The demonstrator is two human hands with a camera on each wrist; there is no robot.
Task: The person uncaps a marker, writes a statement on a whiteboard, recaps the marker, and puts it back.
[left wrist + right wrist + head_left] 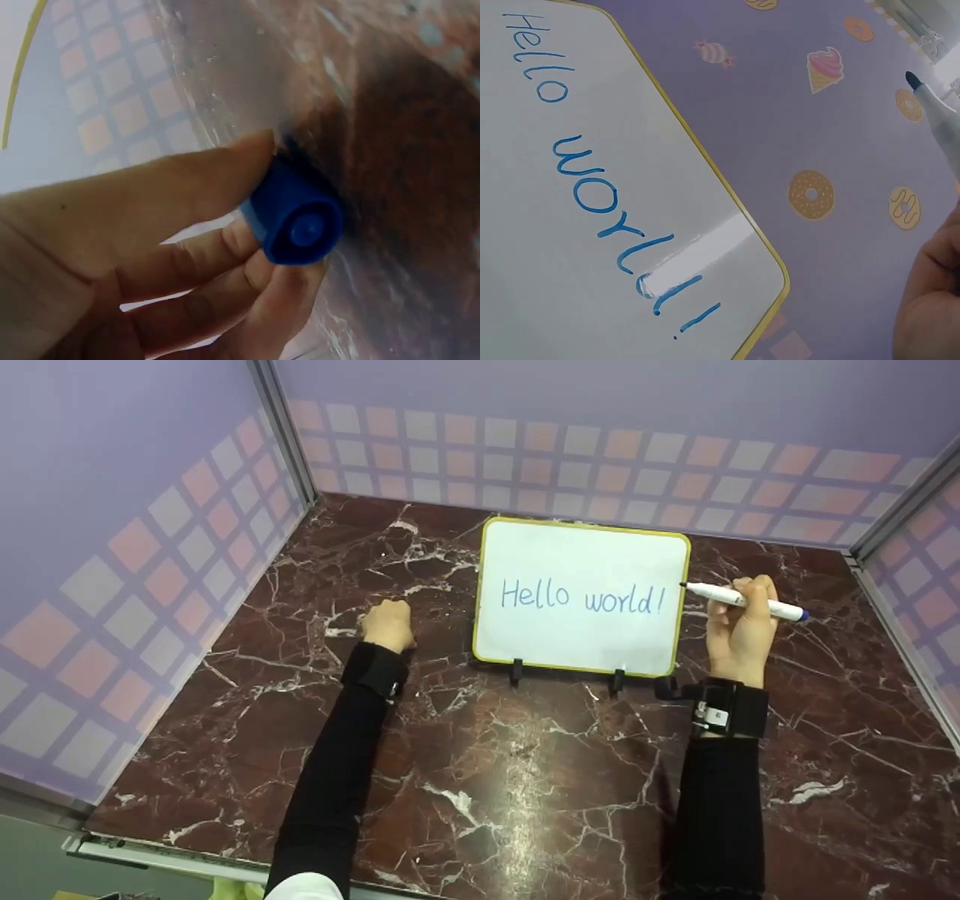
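Observation:
My right hand point(742, 630) grips a white whiteboard marker point(784, 610) with a blue end, its uncapped dark tip pointing left at the board's right edge in the head view. In the right wrist view the marker's tip point(913, 81) shows apart from the board. A blue marker cap point(300, 217) is pinched between thumb and fingers of my left hand point(180, 225), its open end facing the camera. From the head, the left hand point(388, 624) is left of the board and the cap is hidden. The yellow-framed whiteboard point(581, 637) bears "Hello world!" in blue.
Black stand feet point(517, 671) hold the whiteboard's lower edge on the dark red marbled table point(480, 750). Purple panels with pink and white squares point(525, 454) close off the back and both sides. Black straps with wrist cameras point(731, 709) circle both wrists.

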